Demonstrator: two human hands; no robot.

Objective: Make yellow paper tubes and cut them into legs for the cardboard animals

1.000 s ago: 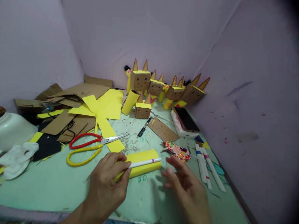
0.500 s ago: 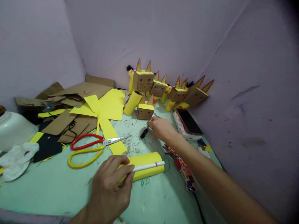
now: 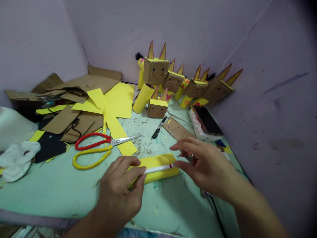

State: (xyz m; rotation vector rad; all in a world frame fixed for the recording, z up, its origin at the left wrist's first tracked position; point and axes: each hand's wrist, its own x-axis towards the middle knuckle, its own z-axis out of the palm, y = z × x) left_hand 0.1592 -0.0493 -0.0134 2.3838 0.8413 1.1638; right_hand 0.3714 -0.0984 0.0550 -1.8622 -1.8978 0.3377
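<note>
My left hand [image 3: 123, 185] is closed on a slim white felt-tip pen [image 3: 157, 169] with a pink band. The pen lies along a rolled yellow paper tube [image 3: 158, 160], whose left end the same hand also holds. My right hand [image 3: 200, 162] is open beside the pen's banded end, thumb and forefinger apart. Whether the thumb touches the pen, I cannot tell. A black pen [image 3: 158, 128] lies on the table beyond the tube. Scissors [image 3: 115, 142] with one red and one yellow handle rest, blades apart, partly on yellow paper.
Cardboard-headed figures [image 3: 156, 71] with horns stand along the back wall; a small head [image 3: 158, 109] sits in front by a yellow tube [image 3: 143, 98]. Cardboard scraps [image 3: 81, 89] are piled left. At right, a phone [image 3: 206, 119] rests on a white box; a cable [image 3: 215, 211] runs nearer.
My right hand has let go of the black pen and drawn back towards the white pen's end, opening. A cardboard strip has come into view. My left hand keeps its hold.
</note>
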